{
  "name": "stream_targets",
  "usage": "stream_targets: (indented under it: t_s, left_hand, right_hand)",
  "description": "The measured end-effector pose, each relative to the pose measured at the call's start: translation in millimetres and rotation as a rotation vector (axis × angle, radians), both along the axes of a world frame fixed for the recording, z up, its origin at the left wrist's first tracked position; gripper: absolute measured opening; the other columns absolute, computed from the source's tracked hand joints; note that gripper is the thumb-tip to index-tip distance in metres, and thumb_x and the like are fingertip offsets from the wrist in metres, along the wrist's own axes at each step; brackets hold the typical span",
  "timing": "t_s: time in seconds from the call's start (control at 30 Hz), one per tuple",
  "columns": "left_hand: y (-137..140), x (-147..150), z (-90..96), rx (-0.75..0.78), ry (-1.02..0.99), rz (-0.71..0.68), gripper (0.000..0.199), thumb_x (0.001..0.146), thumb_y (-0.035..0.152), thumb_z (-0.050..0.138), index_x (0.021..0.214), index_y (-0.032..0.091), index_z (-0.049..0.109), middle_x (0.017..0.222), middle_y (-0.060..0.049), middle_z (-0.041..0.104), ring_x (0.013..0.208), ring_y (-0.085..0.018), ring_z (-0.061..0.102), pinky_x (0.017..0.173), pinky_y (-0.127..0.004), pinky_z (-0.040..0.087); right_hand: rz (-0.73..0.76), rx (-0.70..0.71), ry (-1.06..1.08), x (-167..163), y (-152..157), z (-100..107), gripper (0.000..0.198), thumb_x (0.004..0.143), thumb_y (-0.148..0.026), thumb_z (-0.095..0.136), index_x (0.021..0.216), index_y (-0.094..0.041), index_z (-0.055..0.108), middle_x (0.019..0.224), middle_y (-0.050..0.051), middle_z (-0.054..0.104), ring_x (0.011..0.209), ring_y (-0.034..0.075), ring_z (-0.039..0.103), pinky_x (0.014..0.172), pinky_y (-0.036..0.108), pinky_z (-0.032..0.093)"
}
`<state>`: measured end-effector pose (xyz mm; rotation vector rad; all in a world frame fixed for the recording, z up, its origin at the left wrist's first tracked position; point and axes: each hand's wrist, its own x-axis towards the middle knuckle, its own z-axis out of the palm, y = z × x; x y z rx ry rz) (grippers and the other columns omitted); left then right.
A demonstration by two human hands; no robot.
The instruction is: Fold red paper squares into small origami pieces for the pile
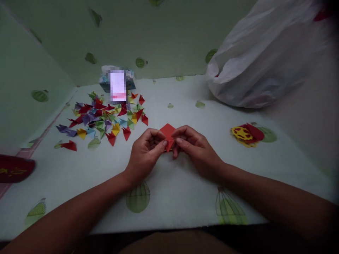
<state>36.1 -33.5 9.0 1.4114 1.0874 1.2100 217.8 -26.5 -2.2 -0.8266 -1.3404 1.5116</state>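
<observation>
A small folded piece of red origami paper (167,129) is held up just over the table, its pointed top showing between my hands. My left hand (147,151) pinches its left side between thumb and fingers. On the other side my right hand (195,148) pinches the right edge, thumb in front, with some fingers curled underneath. A smaller folded point hangs down between the two thumbs. The fingertips hide part of the paper. Beyond my left hand lie many finished-looking folded paper shapes (116,129) in red, yellow, green, blue and purple.
A lit phone (118,84), blurred out, leans against a tissue box (130,79) behind the paper shapes. A large white plastic bag (246,70) stands at the back right. Yellow and red paper cut-outs (242,133) lie right of my hands. A dark red object (17,168) sits at the left edge.
</observation>
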Motion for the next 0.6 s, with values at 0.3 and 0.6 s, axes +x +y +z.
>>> stream_targets:
  t_s: [0.3, 0.6]
  left_hand:
    - [-1.5, -1.2, -3.2, 0.16, 0.136, 0.005, 0.011, 0.084, 0.02, 0.072, 0.09, 0.019, 0.063, 0.083, 0.0, 0.067, 0.074, -0.012, 0.064, 0.07, -0.025, 0.054]
    - [3.3, -2.1, -3.9, -0.109, 0.081, -0.164, 0.015, 0.086, 0.03, 0.072, 0.08, 0.016, 0.069, 0.08, -0.004, 0.071, 0.076, -0.016, 0.065, 0.072, -0.028, 0.05]
  right_hand:
    - [0.02, -0.01, -0.059, 0.5, -1.0, 3.9, 0.022, 0.089, -0.035, 0.073, 0.079, -0.019, 0.062, 0.071, -0.002, 0.063, 0.058, 0.011, 0.059, 0.059, 0.027, 0.051]
    - [-0.015, 0.07, -0.117, 1.1, -0.7, 4.6, 0.022, 0.091, -0.036, 0.069, 0.08, -0.019, 0.059, 0.068, -0.001, 0.064, 0.06, 0.012, 0.059, 0.062, 0.028, 0.05]
